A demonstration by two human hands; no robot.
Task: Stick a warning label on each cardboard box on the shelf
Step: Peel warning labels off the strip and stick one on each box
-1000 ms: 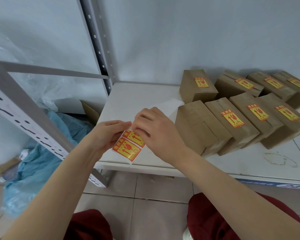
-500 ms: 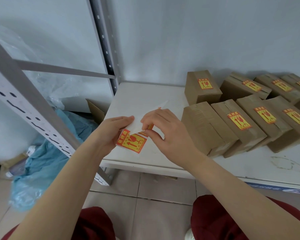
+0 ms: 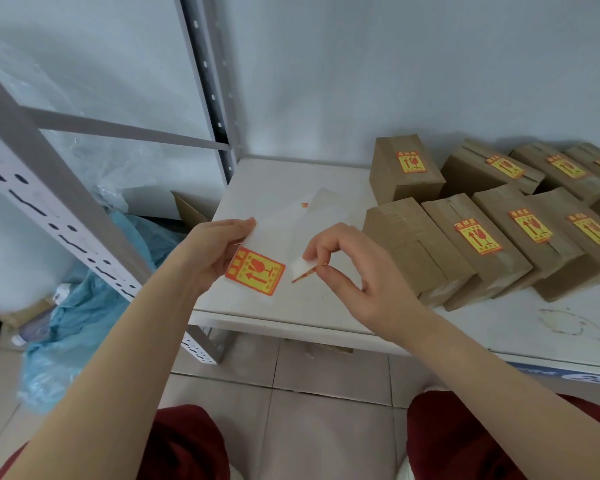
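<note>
My left hand [image 3: 215, 251] grips a white backing sheet [image 3: 278, 220] over the white shelf [image 3: 499, 327]; one orange-and-yellow warning label [image 3: 255, 270] remains on it. My right hand [image 3: 354, 268] pinches a peeled label [image 3: 305, 271] seen edge-on, just right of the sheet. Several brown cardboard boxes lie on the shelf to the right. The nearest box [image 3: 406, 240] shows no label on its visible faces. The box behind it [image 3: 404, 168] and the others [image 3: 478, 237] carry labels on top.
A grey perforated shelf upright [image 3: 59, 216] slants at the left, another upright [image 3: 215, 98] stands at the shelf's back corner. Blue plastic sheeting [image 3: 84, 306] and an open carton flap [image 3: 187, 211] lie on the floor left of the shelf. My red-clad knees are below.
My right hand has peeled one label off the sheet and drawn it away to the right. The left hand still holds the sheet, which has unfolded upward.
</note>
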